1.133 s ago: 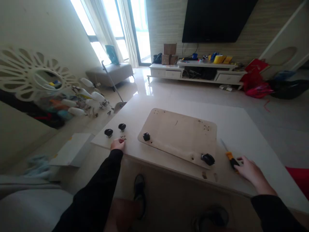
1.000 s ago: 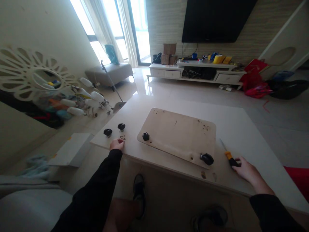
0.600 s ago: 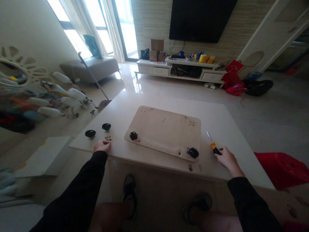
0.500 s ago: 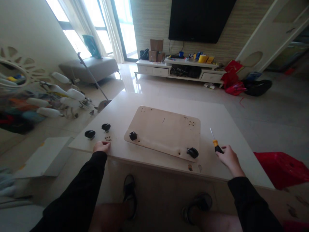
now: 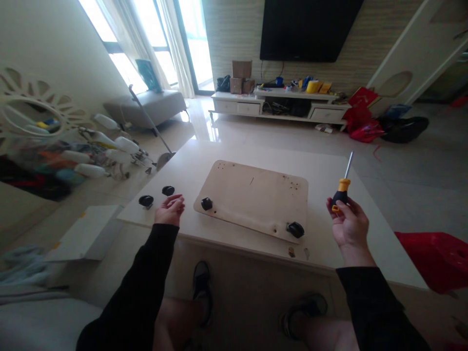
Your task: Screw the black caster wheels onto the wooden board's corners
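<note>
My right hand (image 5: 349, 225) is closed round the black and orange handle of a screwdriver (image 5: 341, 187), held upright above the table's right side. A light wooden board (image 5: 256, 197) lies flat on the white table (image 5: 329, 165), with one black caster (image 5: 206, 203) at its near left corner and another (image 5: 295, 229) at its near right. My left hand (image 5: 168, 210) is raised palm up just above the table edge, fingers curled; what lies in it is hidden. Two loose casters (image 5: 146, 200) (image 5: 168, 190) sit beside it.
A red stool (image 5: 435, 258) stands right of the table. A white box (image 5: 87, 233) lies on the floor at left, beside cluttered toys. A grey bench, TV cabinet and wall TV are at the back. My feet are under the table.
My right hand picked the screwdriver up off the table and turned it upright. My left hand lifted from beside the small screws and turned palm up.
</note>
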{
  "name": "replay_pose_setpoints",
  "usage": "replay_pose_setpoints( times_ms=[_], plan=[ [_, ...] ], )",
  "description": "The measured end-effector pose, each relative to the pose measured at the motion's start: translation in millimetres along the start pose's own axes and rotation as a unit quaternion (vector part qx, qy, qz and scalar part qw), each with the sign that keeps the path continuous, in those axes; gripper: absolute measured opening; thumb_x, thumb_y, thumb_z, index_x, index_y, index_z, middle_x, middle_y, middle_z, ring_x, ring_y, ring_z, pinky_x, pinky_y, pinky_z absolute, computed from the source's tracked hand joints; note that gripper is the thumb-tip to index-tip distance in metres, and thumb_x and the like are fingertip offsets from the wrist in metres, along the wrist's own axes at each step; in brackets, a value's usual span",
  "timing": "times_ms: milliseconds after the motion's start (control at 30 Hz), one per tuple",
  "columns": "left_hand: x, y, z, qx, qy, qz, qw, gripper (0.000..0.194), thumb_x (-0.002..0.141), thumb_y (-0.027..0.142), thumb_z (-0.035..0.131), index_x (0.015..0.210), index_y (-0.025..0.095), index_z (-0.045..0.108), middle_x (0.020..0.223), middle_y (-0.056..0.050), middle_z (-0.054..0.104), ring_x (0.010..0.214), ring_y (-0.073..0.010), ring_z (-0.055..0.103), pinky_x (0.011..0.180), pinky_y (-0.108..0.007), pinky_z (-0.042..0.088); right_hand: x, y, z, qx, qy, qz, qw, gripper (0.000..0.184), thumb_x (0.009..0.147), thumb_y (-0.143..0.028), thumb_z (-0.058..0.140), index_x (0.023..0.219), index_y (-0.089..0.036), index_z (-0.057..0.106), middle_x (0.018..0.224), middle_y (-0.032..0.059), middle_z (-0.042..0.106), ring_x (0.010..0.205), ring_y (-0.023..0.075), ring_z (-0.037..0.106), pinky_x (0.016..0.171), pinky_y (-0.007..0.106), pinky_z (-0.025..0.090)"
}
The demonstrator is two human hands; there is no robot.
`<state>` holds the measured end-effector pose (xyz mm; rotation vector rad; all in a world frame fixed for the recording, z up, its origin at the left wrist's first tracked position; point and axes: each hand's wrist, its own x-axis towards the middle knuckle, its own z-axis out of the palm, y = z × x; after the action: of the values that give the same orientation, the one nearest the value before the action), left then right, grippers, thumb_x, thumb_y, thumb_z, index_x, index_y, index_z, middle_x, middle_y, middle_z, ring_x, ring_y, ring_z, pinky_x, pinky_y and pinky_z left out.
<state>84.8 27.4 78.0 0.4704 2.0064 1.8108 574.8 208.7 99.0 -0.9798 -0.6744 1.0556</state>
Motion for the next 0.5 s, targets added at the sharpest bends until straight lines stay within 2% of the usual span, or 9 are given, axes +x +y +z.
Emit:
replay_pose_setpoints(
  times_ms=[133,200,267,367,500],
  plan=[
    [-50.4,5.0,43.5,-0.071,-0.107,-0.095,0.987,0.050,0.054,0.046,0.097,0.086,0.019,0.069,0.080,-0.006,0.074,0.071,-0.0194,0.071,0.062,-0.029,0.053,-11.8,-5.9,10.9,0.046,0.012,0.026,0.999,0.033,0.063,-0.014,0.082,0.093,-0.019,0.069,0.090,0.0010,0.078,0.086,0.0185,0.080,0.079,0.031,0.072],
    [-56.6,3.6,55.1,-0.071,-0.107,-0.125,0.984,0.049,0.052,0.043,0.096,0.085,0.019,0.070,0.083,-0.008,0.075,0.077,-0.0210,0.073,0.065,-0.030,0.054,-12.7,-7.1,11.1,0.058,0.024,0.041,0.997,0.029,0.065,-0.016,0.080,0.092,-0.016,0.069,0.091,0.0037,0.077,0.087,0.0180,0.080,0.080,0.028,0.071],
    [-49.6,3.0,56.9,-0.056,-0.063,-0.129,0.988,0.045,0.053,0.039,0.094,0.084,0.018,0.069,0.082,-0.007,0.075,0.079,-0.0203,0.073,0.066,-0.028,0.052,-11.9,-7.3,9.9,0.062,0.029,0.056,0.996,0.026,0.067,-0.018,0.079,0.091,-0.014,0.070,0.093,0.0050,0.076,0.087,0.0167,0.079,0.080,0.024,0.070],
    [-29.3,5.0,47.8,-0.030,-0.012,-0.121,0.992,0.039,0.056,0.034,0.091,0.082,0.018,0.066,0.078,-0.006,0.073,0.081,-0.0208,0.073,0.063,-0.026,0.048,-9.8,-6.9,8.1,0.054,0.021,0.065,0.996,0.025,0.069,-0.019,0.078,0.093,-0.013,0.071,0.096,0.0064,0.076,0.089,0.0157,0.079,0.081,0.021,0.069],
    [-16.9,6.3,35.5,-0.025,-0.040,-0.147,0.988,0.037,0.058,0.029,0.092,0.081,0.017,0.066,0.080,-0.009,0.074,0.082,-0.0269,0.078,0.059,-0.026,0.048,-8.1,-6.5,8.6,0.041,0.021,0.062,0.997,0.028,0.070,-0.020,0.079,0.096,-0.013,0.072,0.097,0.0062,0.076,0.089,0.0156,0.079,0.078,0.020,0.069]
  ],
)
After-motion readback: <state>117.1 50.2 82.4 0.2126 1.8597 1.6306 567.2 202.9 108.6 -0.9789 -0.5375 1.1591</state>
